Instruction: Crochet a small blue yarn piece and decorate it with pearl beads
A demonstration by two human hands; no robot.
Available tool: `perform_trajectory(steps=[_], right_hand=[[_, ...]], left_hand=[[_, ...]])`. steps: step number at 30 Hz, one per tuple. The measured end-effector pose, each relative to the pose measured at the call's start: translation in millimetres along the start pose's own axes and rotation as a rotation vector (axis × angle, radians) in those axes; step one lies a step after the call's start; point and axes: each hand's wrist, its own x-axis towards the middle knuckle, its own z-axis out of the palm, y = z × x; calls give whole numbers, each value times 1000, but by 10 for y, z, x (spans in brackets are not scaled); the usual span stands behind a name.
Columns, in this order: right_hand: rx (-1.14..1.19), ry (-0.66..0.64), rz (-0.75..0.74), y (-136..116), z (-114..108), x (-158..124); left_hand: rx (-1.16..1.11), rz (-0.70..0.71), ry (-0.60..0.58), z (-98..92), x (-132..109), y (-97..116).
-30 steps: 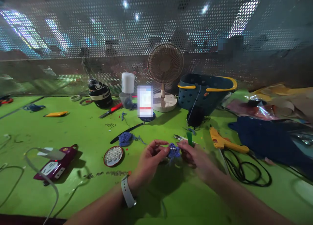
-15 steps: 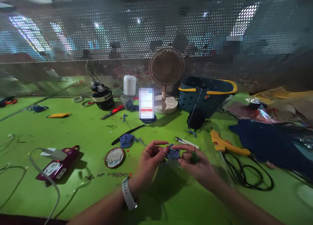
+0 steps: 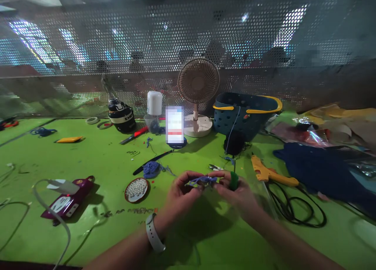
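Note:
Above the green table, my left hand (image 3: pixel 186 189) pinches one side of a small blue crochet piece (image 3: pixel 203 180), with the thumb below and the index finger above. On its other side my right hand (image 3: pixel 236 191) is closed at the edge of the piece. A green-handled tool (image 3: pixel 234 180) with a thin shaft pointing up is tucked in the right fingers; its kind is not clear. A second blue crochet piece (image 3: pixel 151 169) lies on the table left of the hands, near a dish of pearl beads (image 3: pixel 136 189).
Right of my hands lies a yellow glue gun (image 3: pixel 272 174) with a coiled black cable. Behind stand a phone (image 3: pixel 174 125), a fan (image 3: pixel 198 82), a blue basket (image 3: pixel 245 115) and a dark yarn ball (image 3: pixel 234 142). At left sits a purple power strip (image 3: pixel 69 199).
The crochet piece has been tipped from facing me to nearly edge-on. My right index finger has drawn back and bent, and the green-handled tool stands more upright.

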Motion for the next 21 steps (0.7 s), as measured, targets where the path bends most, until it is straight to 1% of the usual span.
perform_trajectory(steps=[2, 5, 9, 11, 15, 19, 21], right_hand=[[-31, -15, -21, -11, 3, -5], [-66, -46, -36, -51, 8, -18], [-91, -77, -22, -90, 8, -30], [-84, -84, -4, -84, 11, -29], [-65, -67, 0, -46, 38, -24], [-70, -37, -17, -40, 52, -15], [-86, -13, -25, -54, 40, -6]], left_hand=[[56, 15, 6, -5, 4, -19], [104, 79, 0, -9, 17, -54], [59, 126, 9, -3, 39, -64], [3, 104, 38, 8, 53, -52], [-136, -8, 106, 46, 72, -29], [-208, -55, 135, 84, 62, -22], [-228, -65, 128, 90, 51, -29]])
